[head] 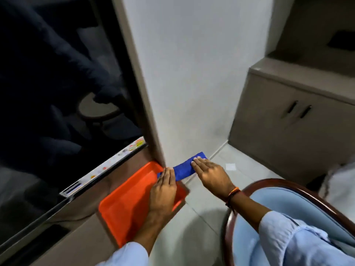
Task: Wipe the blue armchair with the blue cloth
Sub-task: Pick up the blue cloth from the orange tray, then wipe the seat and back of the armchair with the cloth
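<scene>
A folded blue cloth [183,168] is stretched between my two hands, held in the air above the far corner of an orange tray. My left hand [164,187] grips its left end, and my right hand [208,173] grips its right end with fingers laid flat over it. The blue armchair [299,200], pale blue with a dark curved wooden frame, is at the lower right, under my right forearm. Neither the cloth nor my hands touch the chair.
The orange tray [126,210] lies on a wooden ledge below a large dark TV screen [57,96]. A white wall column [192,73] rises straight ahead. A beige cabinet [292,123] with two black handles stands at the right. The floor is light tile.
</scene>
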